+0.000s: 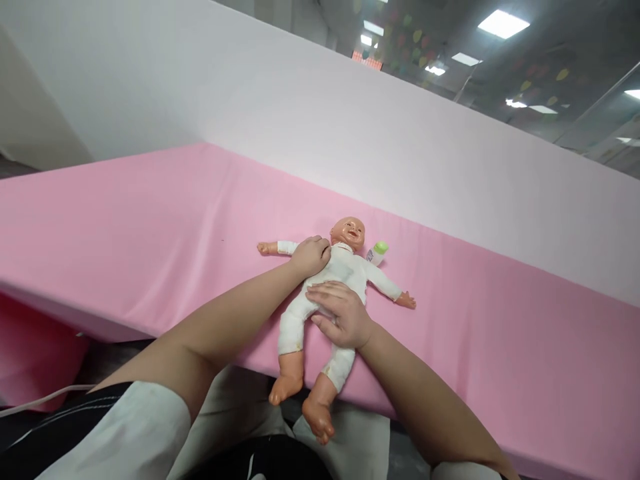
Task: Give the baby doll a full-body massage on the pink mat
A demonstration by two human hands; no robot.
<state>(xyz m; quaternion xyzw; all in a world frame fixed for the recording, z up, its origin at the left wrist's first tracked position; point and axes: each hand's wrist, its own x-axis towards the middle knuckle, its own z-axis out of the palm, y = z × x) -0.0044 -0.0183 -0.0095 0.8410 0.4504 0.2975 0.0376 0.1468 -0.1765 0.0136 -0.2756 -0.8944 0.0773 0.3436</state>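
A baby doll (336, 287) in a white one-piece suit lies on its back on a pink-covered bench (150, 233), seen from a camera on the head of the person bending over it. The doll's bald head points away from the person, toward a pale pink wall panel (350, 127) that rises behind the bench. Its 2 arms are flung out to the sides, and its 2 bare feet hang past the near edge of the bench, above the person's lap. The person's left hand (311, 256) rests on the doll's upper chest and shoulder, the fingers curled loosely and pressed together against the white suit. The right hand (340, 315) lies flat across the doll's belly and hip, fingers together and stretched out, pressing on the cloth rather than pinching it. Just beside the doll's head, touching or nearly touching its shoulder, lies a small bottle with a green cap (378, 251); its label is too small to read. As far as this view shows, the doll is fully dressed and laid out straight, and both hands are only steadying it; the bottle is untouched, and nothing on the suit looks undone or pulled aside. Ceiling lights (503, 24) glow beyond the top of the panel.
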